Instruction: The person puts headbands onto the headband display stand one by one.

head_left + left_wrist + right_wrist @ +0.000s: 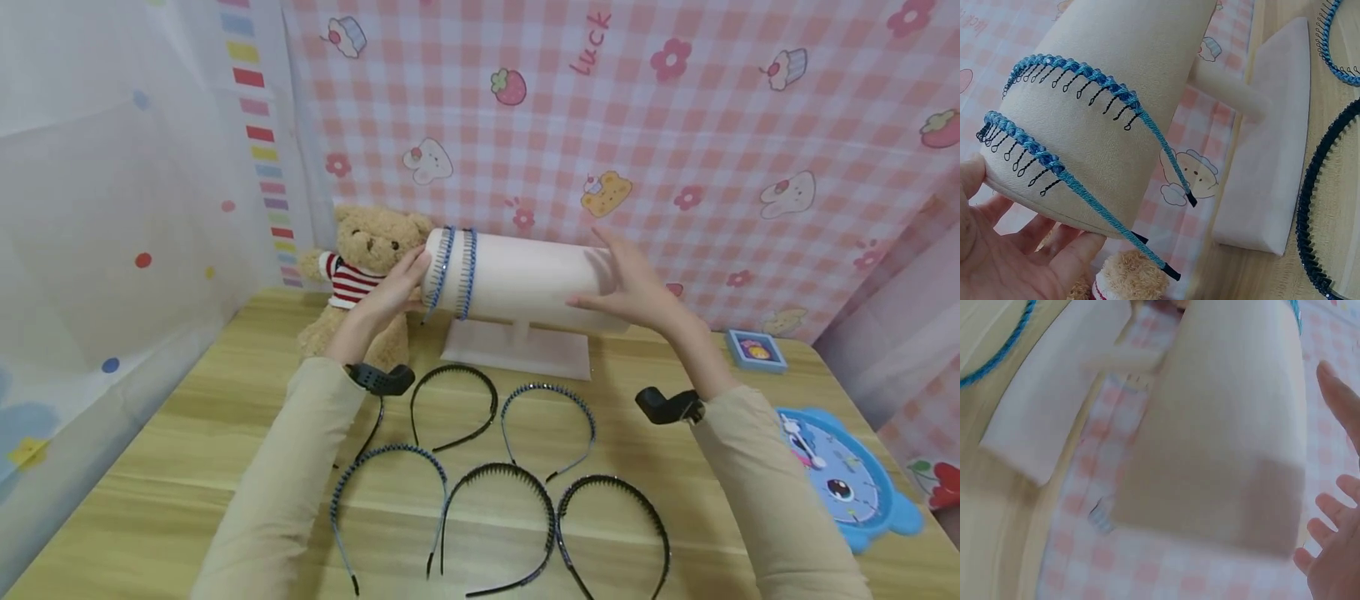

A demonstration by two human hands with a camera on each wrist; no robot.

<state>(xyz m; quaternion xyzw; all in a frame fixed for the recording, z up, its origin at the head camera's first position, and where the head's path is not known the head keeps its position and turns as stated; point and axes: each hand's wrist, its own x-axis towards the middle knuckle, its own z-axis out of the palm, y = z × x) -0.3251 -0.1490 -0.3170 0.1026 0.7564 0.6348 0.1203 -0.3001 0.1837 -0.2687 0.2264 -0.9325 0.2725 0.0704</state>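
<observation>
A pale headband display stand (540, 271) has a horizontal roll on a post above a flat base. Two blue braided headbands with wire teeth, an outer one (1085, 190) and an inner one (1129, 97), sit round the roll near its left end. My left hand (393, 287) is at that end, thumb and fingers spread and touching the rim beside the outer headband. At the other end my right hand (633, 279) is spread with nothing in it. In the right wrist view its fingers (1329, 509) stand just beside the roll.
Several headbands lie on the wooden table in front of the stand, among them a blue one (390, 450) and a black one (453, 367). A teddy bear (352, 287) sits behind my left hand. To the right are a blue clock (862, 492) and a small blue frame (756, 350).
</observation>
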